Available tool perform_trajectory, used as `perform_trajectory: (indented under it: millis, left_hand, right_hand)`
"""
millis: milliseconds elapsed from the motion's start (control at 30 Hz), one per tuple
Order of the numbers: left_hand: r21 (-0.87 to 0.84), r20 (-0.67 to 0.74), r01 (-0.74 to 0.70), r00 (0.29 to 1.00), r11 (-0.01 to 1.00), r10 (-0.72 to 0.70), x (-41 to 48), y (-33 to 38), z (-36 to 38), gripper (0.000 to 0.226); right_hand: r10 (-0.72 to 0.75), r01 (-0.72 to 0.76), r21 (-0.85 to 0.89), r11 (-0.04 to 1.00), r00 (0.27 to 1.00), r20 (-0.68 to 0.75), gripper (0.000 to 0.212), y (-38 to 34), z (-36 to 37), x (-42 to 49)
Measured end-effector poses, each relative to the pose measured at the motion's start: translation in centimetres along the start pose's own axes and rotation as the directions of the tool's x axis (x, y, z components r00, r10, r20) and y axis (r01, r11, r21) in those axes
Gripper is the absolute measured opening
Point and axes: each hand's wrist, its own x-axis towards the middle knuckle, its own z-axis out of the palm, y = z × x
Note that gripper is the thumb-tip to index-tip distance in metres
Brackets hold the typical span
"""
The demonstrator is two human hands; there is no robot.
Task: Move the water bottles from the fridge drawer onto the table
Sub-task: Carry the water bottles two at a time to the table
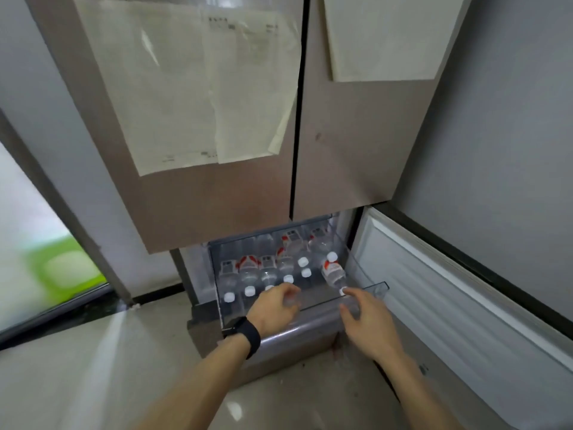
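1. A clear plastic fridge drawer (379, 287) stands pulled out under two shut brown metallic fridge doors (217, 197); the clear plastic water bottles (248, 274) with white caps and red-and-white labels are all inside it.
2. Most bottles show their labels further back and their caps toward the drawer's front rim; their long axes run back to front; whether they lie flat or lean cannot be told.
3. One tilted red-labelled bottle (332, 271) near the drawer's right wall points the other way; its cap is toward the back, its base toward the front rim, its long axis skewed slightly rightward.
4. The left hand (274, 307) reaches over the front rim at the drawer's middle; its fingers curl round a blurred clear bottle (293, 301), just below a white cap.
5. The right hand (367, 319) is at the drawer's front right corner; thumb and fingers are spread either side of something clear; a small white cap (342, 291) sits at the thumb tip; whether the hand has clamped on anything cannot be told through the blur.
6. A black wristband (248, 335) circles the left wrist.
7. White paper sheets (192, 88) hang on the doors; a lower door with white inner lining (449, 299) stands open at the right; a glossy pale floor (93, 383) lies below.
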Motion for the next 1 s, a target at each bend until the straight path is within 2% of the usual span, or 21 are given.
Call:
perform_trajectory:
  millis: [133, 267, 400, 467, 500, 600, 700, 767, 833, 900, 1000]
  left_hand:
    - [-0.135, 0.012, 0.197, 0.980, 0.971, -0.197, 7.2, 0.7, 1.9, 0.041]
    - [-0.355, 0.016, 0.366, 0.923, 0.860, -0.386, 13.6, 1.4, 3.8, 0.023]
    - [-0.579, 0.005, 0.460, 0.827, 0.673, -0.562, 19.3, -0.7, 6.3, 0.052]
    - [-0.696, 0.031, 0.468, 0.777, 0.544, -0.629, 21.3, -1.8, 7.0, 0.066]
    - [-0.753, 0.056, 0.454, 0.765, 0.476, -0.641, 22.1, -1.8, 7.1, 0.063]
    - [-0.861, 0.039, 0.357, 0.756, 0.362, -0.653, 23.8, -1.6, 7.3, 0.030]
    - [-0.935, 0.012, 0.236, 0.767, 0.265, -0.641, 24.0, -1.3, 7.2, 0.044]
    - [-0.956, 0.019, 0.200, 0.770, 0.214, -0.638, 23.2, -1.2, 7.0, 0.045]
    - [-0.942, 0.040, 0.238, 0.779, 0.236, -0.626, 21.6, -1.2, 6.6, 0.048]
    - [-0.891, 0.030, 0.299, 0.790, 0.341, -0.613, 19.5, -1.2, 6.1, 0.050]
    - [-0.791, -0.039, 0.361, 0.776, 0.494, -0.630, 16.1, -0.6, 5.1, 0.045]
  right_hand:
    - [0.047, -0.051, 0.039, 0.998, 0.994, 0.098, 0.043, 2.7, 0.5, 8.6]
    - [0.137, -0.163, 0.097, 0.982, 0.964, 0.229, 0.048, 4.7, 1.5, 16.2]
    - [0.164, -0.221, 0.138, 0.965, 0.927, 0.338, 0.058, 6.4, 3.7, 22.1]
    - [0.173, -0.234, 0.141, 0.962, 0.920, 0.352, 0.065, 7.4, 5.2, 24.1]
    - [0.178, -0.238, 0.132, 0.962, 0.917, 0.356, 0.065, 7.4, 5.6, 24.7]
    - [0.176, -0.207, 0.053, 0.977, 0.921, 0.348, 0.054, 7.1, 6.4, 25.8]
    - [0.205, -0.213, -0.010, 0.977, 0.923, 0.327, 0.057, 6.9, 7.4, 26.6]
    - [0.245, -0.239, -0.061, 0.969, 0.906, 0.344, 0.060, 6.5, 7.9, 26.9]
    - [0.292, -0.298, -0.048, 0.953, 0.872, 0.392, 0.063, 5.8, 8.1, 26.9]
    - [0.299, -0.342, 0.033, 0.939, 0.859, 0.415, 0.062, 5.3, 7.9, 26.5]
    - [0.299, -0.353, 0.098, 0.930, 0.886, 0.354, 0.056, 5.2, 6.5, 25.2]
